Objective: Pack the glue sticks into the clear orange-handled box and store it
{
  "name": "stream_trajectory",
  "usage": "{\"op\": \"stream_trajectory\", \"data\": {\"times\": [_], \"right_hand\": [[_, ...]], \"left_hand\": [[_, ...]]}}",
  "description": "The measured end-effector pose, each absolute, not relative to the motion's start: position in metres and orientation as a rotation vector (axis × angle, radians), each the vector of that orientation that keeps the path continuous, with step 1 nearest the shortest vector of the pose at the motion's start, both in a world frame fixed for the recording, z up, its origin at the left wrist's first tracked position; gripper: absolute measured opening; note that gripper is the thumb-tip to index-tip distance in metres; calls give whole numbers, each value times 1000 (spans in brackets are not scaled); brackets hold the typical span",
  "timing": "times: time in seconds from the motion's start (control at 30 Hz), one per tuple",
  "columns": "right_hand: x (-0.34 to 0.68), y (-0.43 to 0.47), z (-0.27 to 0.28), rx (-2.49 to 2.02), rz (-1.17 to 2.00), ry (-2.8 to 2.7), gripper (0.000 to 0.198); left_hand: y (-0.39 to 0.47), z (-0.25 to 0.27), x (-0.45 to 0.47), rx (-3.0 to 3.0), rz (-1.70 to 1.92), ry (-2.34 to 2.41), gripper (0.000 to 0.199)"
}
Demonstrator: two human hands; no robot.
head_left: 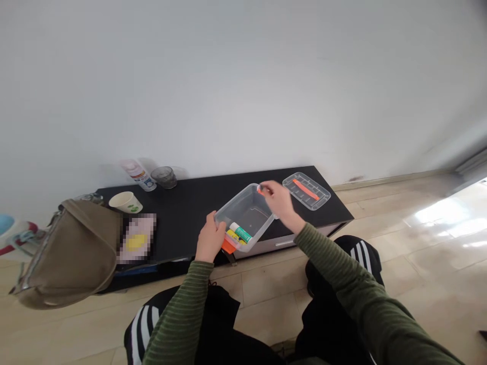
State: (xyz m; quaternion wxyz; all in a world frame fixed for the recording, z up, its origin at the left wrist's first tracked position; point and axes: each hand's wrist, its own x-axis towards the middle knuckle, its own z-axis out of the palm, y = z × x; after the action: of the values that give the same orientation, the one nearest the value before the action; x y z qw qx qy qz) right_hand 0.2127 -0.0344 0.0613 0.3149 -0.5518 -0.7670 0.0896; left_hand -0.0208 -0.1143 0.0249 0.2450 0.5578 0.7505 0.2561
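My left hand (pixel 210 238) is clamped on the left side of the clear tub (pixel 238 204), which I hold above the front edge of the black cabinet (pixel 186 218). My right hand (pixel 279 202) is at its far end, fingers bunched by an orange clip (pixel 260 189); I can't tell whether they grip it. A green tube (pixel 243 233) lies inside. To the right lies the lid (pixel 306 191). A brown bag (pixel 76 253) blocks the cabinet's left end, near a paper cup (pixel 125 202) and a glass (pixel 165 177).

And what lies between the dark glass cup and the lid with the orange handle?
In the head view, black tabletop, then the clear box with the right hand at its rim, lie between the glass cup and the lid.
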Motion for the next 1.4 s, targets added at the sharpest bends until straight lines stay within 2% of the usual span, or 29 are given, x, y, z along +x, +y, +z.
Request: {"op": "stream_trajectory", "data": {"times": [0.1, 0.2, 0.33, 0.43, 0.63, 0.73, 0.83, 0.93, 1.03, 1.13, 1.27, 1.4], "right_hand": [[268, -15, 45, -1644, 205, -1736, 38], [304, -7, 11, -1912, 368, -1817, 27], [315, -14, -30, -2093, 470, -1957, 33], [310, -16, -41, -2197, 458, -1930, 30], [301, -15, -34, -2312, 379, -1979, 36], [303, -15, -31, -2278, 446, -1898, 31], [302, -18, -16, -2073, 438, -1692, 33], [287, -28, 16, -1741, 262, -1610, 40], [252, -44, 55, -1571, 212, -1826, 38], [208, -56, 79, -1678, 292, -2281, 33], [161, -53, 75, -1821, 373, -2765, 33], [139, -40, 54, -1861, 651, -2799, 32]], "left_hand": [[-114, 26, -19, 1509, 703, 2055, 56], [-114, 26, -19, 1498, 696, 2064, 55], [-114, 28, -18, 1491, 696, 2056, 54], [-114, 28, -18, 1501, 709, 2048, 52], [-112, 24, -20, 1497, 683, 2049, 51], [-112, 24, -19, 1495, 666, 2046, 50], [-112, 24, -19, 1490, 663, 2045, 51], [-111, 23, -19, 1501, 653, 2052, 51], [-111, 23, -19, 1511, 639, 2061, 50], [-111, 25, -19, 1509, 629, 2071, 49], [-112, 27, -19, 1506, 628, 2070, 49], [-113, 29, -19, 1514, 604, 2079, 48]]}}
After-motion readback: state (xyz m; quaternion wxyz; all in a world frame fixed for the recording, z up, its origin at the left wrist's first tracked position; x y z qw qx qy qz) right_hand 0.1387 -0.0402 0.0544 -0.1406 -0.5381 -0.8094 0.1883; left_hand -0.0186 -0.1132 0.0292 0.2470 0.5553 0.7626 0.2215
